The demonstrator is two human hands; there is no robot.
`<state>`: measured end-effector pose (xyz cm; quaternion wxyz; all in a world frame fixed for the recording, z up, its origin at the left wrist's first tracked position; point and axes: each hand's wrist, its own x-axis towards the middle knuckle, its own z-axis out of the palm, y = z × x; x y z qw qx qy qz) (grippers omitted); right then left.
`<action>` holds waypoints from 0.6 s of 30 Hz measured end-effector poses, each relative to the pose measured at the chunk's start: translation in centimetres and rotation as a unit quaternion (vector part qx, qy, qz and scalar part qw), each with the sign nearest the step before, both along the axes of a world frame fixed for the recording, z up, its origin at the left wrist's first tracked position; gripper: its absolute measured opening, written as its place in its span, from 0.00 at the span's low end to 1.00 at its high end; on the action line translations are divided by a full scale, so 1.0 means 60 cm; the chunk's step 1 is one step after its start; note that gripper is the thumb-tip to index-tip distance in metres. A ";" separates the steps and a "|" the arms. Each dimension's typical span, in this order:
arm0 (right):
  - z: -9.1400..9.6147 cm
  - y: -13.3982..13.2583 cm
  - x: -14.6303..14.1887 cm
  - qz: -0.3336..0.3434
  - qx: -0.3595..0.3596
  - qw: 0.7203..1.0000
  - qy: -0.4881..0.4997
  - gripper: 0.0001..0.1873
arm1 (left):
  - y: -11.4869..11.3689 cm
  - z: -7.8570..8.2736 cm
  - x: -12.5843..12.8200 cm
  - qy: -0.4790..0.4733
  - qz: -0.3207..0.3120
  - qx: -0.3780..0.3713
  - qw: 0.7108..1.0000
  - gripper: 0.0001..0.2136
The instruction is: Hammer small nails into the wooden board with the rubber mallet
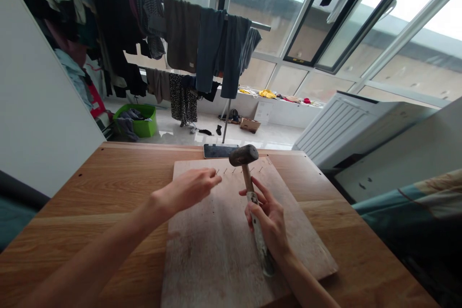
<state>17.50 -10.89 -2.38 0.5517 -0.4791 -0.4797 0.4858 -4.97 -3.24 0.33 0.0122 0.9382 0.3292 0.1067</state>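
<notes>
My right hand (267, 209) is wrapped round the worn, pale-stained handle of a hammer (244, 155), its dark, rounded head raised above the far part of a wooden board (216, 250). Thin nails (225, 171) stand in a row, slightly tilted, near the board's far edge; the hammer head partly covers the row. Over the board's far left part, my left hand (197, 185) is closed, with thumb and fingers pinched together beside the leftmost visible nail. Whatever is between those fingertips is too small to make out.
The board lies on a wood-grain table (119, 192). A phone (220, 151) rests just past the board, at the table's far edge. Beyond stand a laundry rack with hanging clothes (182, 33), a green basket (146, 125) and a small cardboard box (250, 125) on the floor.
</notes>
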 end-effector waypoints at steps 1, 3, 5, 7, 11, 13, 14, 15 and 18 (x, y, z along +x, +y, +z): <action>0.000 0.000 0.000 0.001 0.000 1.000 0.000 0.32 | 0.012 0.003 -0.018 -0.018 0.026 -0.022 0.999 0.11; 0.000 0.001 -0.001 0.002 0.002 1.000 0.000 0.32 | 0.033 0.005 -0.047 -0.041 0.062 -0.044 0.996 0.12; -0.001 0.001 0.000 0.005 0.004 1.000 0.001 0.32 | 0.047 0.003 -0.065 -0.047 0.078 -0.052 0.995 0.12; -0.002 0.001 0.000 0.005 0.006 1.000 0.001 0.31 | 0.053 -0.001 -0.074 -0.044 0.077 -0.055 0.995 0.12; -0.004 0.000 0.002 0.003 0.006 1.000 -0.003 0.32 | 0.050 -0.008 -0.071 -0.033 0.067 -0.055 0.996 0.12; -0.005 0.001 0.002 0.002 0.005 1.000 -0.004 0.32 | 0.047 -0.010 -0.066 -0.033 0.063 -0.058 0.996 0.12; -0.005 0.001 0.002 0.002 0.004 1.000 -0.004 0.32 | 0.046 -0.011 -0.064 -0.035 0.063 -0.060 0.996 0.12; -0.005 0.001 0.002 0.002 0.004 1.000 -0.004 0.32 | 0.046 -0.012 -0.061 -0.039 0.064 -0.063 0.995 0.12; -0.004 0.001 0.001 0.004 0.003 1.000 -0.005 0.32 | 0.049 -0.023 -0.057 -0.079 0.065 -0.080 0.991 0.11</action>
